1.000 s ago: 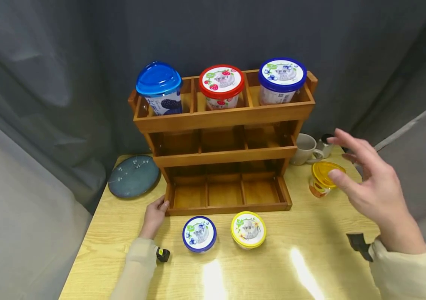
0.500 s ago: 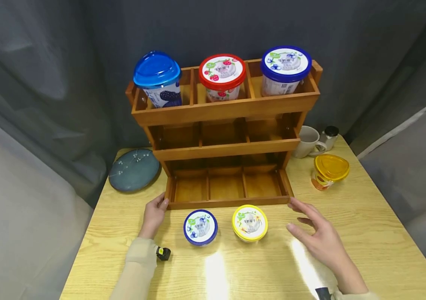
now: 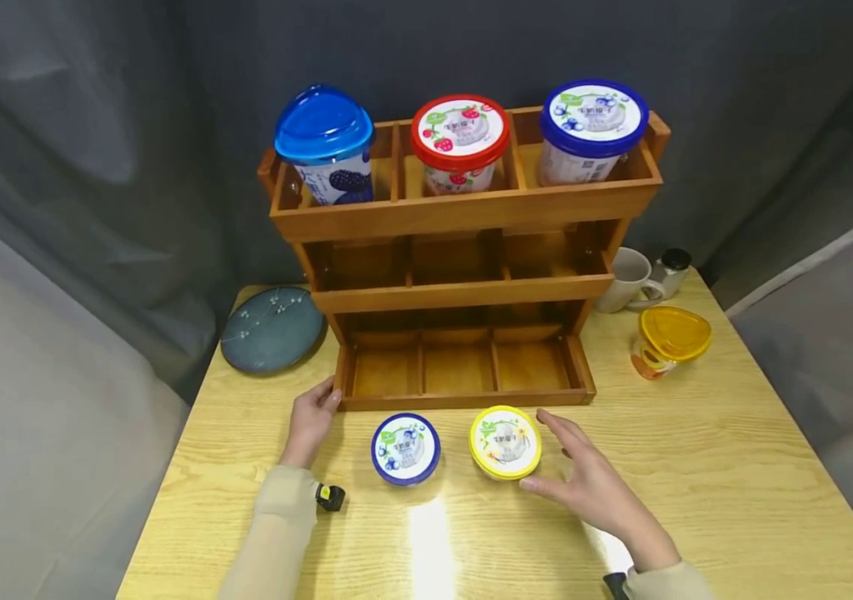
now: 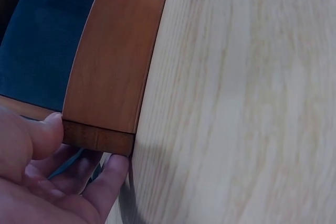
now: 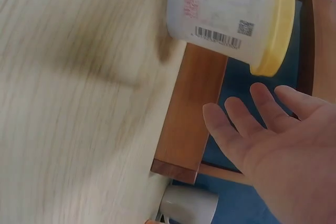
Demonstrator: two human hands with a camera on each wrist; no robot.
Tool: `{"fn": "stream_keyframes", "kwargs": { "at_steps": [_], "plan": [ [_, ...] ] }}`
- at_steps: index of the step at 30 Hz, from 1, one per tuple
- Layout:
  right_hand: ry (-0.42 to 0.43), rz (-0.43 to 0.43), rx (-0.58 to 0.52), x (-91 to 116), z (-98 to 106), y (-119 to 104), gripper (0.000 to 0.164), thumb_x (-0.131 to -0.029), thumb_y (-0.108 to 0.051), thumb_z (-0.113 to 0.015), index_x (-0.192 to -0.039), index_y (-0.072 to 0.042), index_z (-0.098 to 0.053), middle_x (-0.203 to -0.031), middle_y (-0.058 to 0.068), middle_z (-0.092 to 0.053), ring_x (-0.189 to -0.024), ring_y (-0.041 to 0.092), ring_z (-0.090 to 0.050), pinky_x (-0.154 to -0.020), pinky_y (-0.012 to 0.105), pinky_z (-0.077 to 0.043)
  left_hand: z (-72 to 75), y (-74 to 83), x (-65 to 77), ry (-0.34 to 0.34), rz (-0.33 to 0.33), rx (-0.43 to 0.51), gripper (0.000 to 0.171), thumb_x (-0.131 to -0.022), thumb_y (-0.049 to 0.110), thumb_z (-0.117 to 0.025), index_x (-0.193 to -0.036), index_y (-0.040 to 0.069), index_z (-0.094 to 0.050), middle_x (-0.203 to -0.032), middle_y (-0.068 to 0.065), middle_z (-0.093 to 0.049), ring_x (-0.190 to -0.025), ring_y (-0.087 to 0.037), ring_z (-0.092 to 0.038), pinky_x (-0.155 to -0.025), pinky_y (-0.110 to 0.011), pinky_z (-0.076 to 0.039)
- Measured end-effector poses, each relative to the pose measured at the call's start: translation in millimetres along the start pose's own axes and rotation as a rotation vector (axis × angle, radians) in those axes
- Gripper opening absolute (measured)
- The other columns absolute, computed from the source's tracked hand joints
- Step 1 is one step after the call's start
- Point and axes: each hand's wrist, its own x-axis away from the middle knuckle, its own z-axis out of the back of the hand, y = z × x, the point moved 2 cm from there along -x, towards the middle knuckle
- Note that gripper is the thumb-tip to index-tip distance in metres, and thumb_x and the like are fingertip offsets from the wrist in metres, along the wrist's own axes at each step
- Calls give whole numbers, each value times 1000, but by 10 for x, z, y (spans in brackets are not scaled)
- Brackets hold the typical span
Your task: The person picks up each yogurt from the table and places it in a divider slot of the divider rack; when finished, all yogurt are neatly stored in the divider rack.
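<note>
Reach, as it appears, toward the yellow-lidded tub point(image 3: 504, 443), upright on the surface point(image 3: 366, 542) before the wooden rack point(image 3: 464, 215): the right hand point(image 3: 591, 489), fingers point(image 5: 223, 131) parted and holding nothing, stands just beside it, while the left hand point(image 3: 311, 423) grips the rack's lower front corner. The next move would call for closing thumb and fingers round the tub's sides. The tub is lidded, its white top printed with green leaves and dark lettering; the pale wall bears a barcode.

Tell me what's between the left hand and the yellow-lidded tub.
In the head view, a blue-lidded tub stands between the left hand and the yellow-lidded tub, bare table either side.
</note>
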Motion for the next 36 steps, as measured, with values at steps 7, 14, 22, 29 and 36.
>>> {"fn": "stream_keyframes", "kwargs": {
  "at_steps": [7,14,22,29,36],
  "plan": [
    [-29,-12,-9,-95,-85,11,105,-75,-44,-86,-157,-11,-28,-154,14,-34,-133,40,-42,-103,58,-42,0,-26,-35,-2,15,23,45,-104,15,-53,-146,0,-46,-145,-19,-49,-131,-30,-49,-106,-39,-44],
    [-53,-43,18,-176,-136,13,112,-72,-43,-89,-159,-17,-22,-155,19,-30,-126,45,-48,-98,65,-43,-10,-5,-22,9,26,39,45,-104,15,-54,-146,0,-46,-145,-18,-49,-131,-29,-49,-106,-38,-44],
    [-93,-63,5,-245,-216,59,119,-70,-42,-90,-159,-11,-18,-156,23,-27,-136,46,-35,-105,67,-33,-12,5,-16,18,22,48,45,-104,13,-54,-145,-2,-46,-144,-20,-50,-130,-30,-49,-106,-40,-44],
    [-76,-92,-19,-257,-277,123,117,-67,-38,-93,-158,-18,-21,-151,19,-38,-133,41,-41,-105,65,-34,-12,1,-33,23,22,54,44,-104,12,-53,-145,-3,-46,-144,-21,-50,-131,-31,-49,-106,-39,-43],
    [-50,-115,-69,-256,-350,191,113,-65,-38,-94,-154,-23,-25,-136,13,-54,-120,34,-54,-98,61,-42,-8,2,-23,14,32,46,45,-104,13,-53,-146,-2,-45,-145,-20,-49,-132,-29,-48,-107,-38,-43]
  ]
}}
